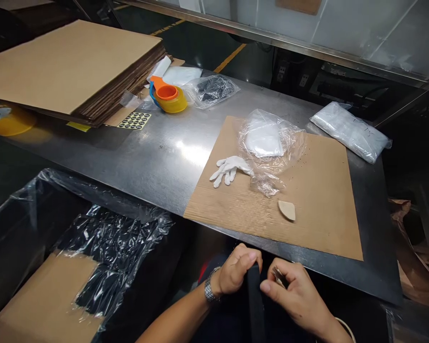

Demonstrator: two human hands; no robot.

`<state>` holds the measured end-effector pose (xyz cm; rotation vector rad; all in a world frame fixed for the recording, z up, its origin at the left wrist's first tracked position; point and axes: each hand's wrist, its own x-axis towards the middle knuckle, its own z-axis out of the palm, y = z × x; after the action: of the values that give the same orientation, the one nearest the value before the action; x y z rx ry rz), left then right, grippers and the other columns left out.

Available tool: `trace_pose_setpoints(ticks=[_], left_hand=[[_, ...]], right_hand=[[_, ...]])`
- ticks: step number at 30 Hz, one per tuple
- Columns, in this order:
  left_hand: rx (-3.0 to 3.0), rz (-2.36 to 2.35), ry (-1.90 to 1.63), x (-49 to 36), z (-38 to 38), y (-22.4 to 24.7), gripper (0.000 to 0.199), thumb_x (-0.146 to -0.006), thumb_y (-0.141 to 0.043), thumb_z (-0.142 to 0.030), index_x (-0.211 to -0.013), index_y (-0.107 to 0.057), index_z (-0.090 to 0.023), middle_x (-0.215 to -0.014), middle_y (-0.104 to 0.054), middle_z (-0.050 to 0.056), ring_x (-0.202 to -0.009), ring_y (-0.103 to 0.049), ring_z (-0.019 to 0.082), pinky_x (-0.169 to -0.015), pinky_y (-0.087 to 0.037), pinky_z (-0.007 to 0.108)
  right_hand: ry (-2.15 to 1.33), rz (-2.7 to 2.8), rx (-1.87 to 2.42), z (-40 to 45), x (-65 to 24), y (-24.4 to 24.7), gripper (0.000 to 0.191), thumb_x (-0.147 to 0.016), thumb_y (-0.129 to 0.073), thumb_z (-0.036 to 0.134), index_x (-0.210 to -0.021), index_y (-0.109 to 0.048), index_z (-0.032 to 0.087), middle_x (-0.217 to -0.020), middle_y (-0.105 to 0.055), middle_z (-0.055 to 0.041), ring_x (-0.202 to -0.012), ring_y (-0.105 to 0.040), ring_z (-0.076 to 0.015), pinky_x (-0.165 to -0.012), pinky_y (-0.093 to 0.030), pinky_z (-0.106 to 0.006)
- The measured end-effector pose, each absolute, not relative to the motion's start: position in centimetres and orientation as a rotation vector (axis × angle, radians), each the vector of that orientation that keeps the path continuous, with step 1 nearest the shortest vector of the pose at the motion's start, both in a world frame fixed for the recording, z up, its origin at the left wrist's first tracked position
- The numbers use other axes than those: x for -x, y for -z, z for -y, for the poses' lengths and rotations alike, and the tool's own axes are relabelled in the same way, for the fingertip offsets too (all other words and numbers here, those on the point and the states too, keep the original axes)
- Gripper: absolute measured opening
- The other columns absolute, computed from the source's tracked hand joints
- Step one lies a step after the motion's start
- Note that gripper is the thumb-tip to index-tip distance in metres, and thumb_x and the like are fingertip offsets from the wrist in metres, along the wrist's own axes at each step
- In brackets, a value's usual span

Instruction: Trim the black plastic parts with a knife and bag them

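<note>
My left hand (238, 269), with a metal watch at the wrist, is closed around the top end of a long black strip (255, 300) below the table's front edge. Just right of it, my right hand (293, 290) pinches a small metallic tool (279, 277), whose exact kind I cannot make out. Beyond both hands, a flat cardboard sheet (321, 205) bears a small beige wedge-shaped piece (287, 210), a white glove (230, 169) and a clear plastic bag with white contents (263, 138).
A tall cardboard stack (71, 66) stands at the back left of the metal table (146, 162). Near it are a tape dispenser (171, 97), a sticker sheet (135, 121) and a bag of black items (214, 89). A wrapped white pack (350, 131) lies back right. Black plastic wrap (110, 252) fills the lower left.
</note>
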<state>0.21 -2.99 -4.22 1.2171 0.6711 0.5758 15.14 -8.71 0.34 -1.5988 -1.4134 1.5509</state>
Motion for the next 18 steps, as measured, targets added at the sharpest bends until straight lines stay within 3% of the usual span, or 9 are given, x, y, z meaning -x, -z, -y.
trace_pose_setpoints(ticks=[2, 6, 11, 14, 18], left_hand=[[-1.211, -0.677, -0.569, -0.2, 3.0, 4.1, 0.053, -0.083, -0.031, -0.054, -0.049, -0.048, -0.017, -0.044, -0.044, 0.000, -0.044, -0.038, 0.011, -0.051, -0.032, 0.026], [-1.168, -0.698, -0.590, -0.4, 3.0, 4.4, 0.055, -0.083, -0.030, -0.056, -0.048, -0.048, -0.017, -0.042, -0.044, 0.001, -0.043, -0.039, 0.011, -0.048, -0.032, 0.026], [-1.102, -0.862, -0.743, 0.1, 2.1, 5.4, 0.055, -0.088, -0.027, -0.051, -0.051, -0.048, -0.017, -0.045, -0.045, 0.000, -0.045, -0.041, 0.011, -0.047, -0.034, 0.024], [-1.084, -0.976, -0.877, 0.7, 1.3, 5.9, 0.051, -0.089, -0.029, -0.052, -0.063, -0.053, -0.015, -0.052, -0.047, -0.001, -0.047, -0.043, 0.010, -0.047, -0.036, 0.023], [-1.128, -1.014, -1.010, 1.3, 1.0, 6.3, 0.041, -0.086, -0.042, -0.052, -0.085, -0.059, -0.014, -0.062, -0.055, 0.001, -0.054, -0.051, 0.013, -0.053, -0.042, 0.024]], right_hand=[[-1.485, 1.436, 1.638, 8.5, -15.0, 0.2, 0.034, -0.081, -0.055, 0.045, -0.063, -0.047, 0.017, -0.058, -0.044, 0.0045, -0.054, -0.039, -0.0084, -0.051, -0.032, -0.020], [-0.919, 1.552, 1.946, 7.3, -16.6, 2.2, 0.036, -0.088, -0.043, 0.046, -0.067, -0.052, 0.017, -0.057, -0.048, 0.0033, -0.053, -0.044, -0.0090, -0.050, -0.036, -0.019], [-0.409, 1.556, 2.195, 5.4, -21.8, 5.4, 0.032, -0.091, -0.038, 0.040, -0.099, -0.057, 0.016, -0.069, -0.056, -0.0019, -0.055, -0.048, -0.0139, -0.052, -0.037, -0.024], [-0.099, 1.568, 2.264, 4.1, -24.6, 7.4, 0.031, -0.089, -0.037, 0.031, -0.101, -0.059, 0.014, -0.082, -0.056, -0.0098, -0.068, -0.050, -0.0205, -0.059, -0.038, -0.031], [0.152, 1.656, 2.226, 2.8, -26.2, 9.2, 0.027, -0.085, -0.042, 0.025, -0.095, -0.064, 0.015, -0.082, -0.053, -0.0116, -0.077, -0.047, -0.0248, -0.067, -0.038, -0.037]])
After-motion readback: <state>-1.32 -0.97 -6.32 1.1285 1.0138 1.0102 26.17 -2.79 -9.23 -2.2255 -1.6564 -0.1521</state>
